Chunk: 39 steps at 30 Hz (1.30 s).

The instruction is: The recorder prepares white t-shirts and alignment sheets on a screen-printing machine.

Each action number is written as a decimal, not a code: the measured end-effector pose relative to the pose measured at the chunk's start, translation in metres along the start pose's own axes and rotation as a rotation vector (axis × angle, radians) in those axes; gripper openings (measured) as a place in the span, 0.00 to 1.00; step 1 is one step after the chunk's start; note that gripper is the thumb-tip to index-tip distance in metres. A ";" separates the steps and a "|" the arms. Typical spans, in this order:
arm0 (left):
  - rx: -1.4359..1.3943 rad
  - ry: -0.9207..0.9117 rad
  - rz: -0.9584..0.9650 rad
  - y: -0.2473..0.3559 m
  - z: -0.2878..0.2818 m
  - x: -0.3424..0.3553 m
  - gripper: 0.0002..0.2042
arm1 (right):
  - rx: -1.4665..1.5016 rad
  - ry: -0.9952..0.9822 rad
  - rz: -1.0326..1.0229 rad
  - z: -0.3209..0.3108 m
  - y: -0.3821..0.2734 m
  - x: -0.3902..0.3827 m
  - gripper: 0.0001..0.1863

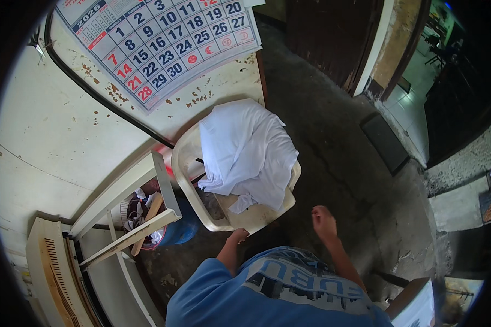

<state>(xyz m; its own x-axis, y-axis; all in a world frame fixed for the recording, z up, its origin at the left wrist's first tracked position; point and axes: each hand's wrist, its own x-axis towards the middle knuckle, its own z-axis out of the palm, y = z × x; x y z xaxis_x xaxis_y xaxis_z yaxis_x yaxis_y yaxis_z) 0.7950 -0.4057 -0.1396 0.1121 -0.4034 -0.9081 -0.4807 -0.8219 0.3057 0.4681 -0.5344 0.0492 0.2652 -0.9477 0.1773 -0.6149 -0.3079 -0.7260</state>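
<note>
A cream-white plastic chair stands in front of me, with a rumpled white cloth draped over its seat and far side. At the chair's near edge, my left hand has its fingers closed round the rim. My right hand hangs in the air to the right of the chair, apart from it. Its fingers are loosely curled and nothing shows in them. Part of the seat and one armrest stay uncovered on the left.
To the left, a pale frame leans beside a blue bin filled with scraps and a wooden slat. A large calendar hangs on the peeling wall. A dark mat lies by the doorway at right, on a dark concrete floor.
</note>
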 end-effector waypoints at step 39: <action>-1.148 0.651 -0.110 0.246 0.105 0.018 0.13 | 0.217 -0.816 -0.207 0.273 0.082 0.526 0.10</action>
<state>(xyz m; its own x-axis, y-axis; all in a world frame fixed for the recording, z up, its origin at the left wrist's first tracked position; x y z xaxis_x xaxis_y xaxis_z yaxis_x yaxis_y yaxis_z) 0.5876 -0.5734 -0.1108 0.6522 -0.1667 -0.7395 0.5255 -0.6036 0.5996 0.7602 -1.0353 -0.0988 0.8567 -0.4929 -0.1521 -0.3625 -0.3655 -0.8573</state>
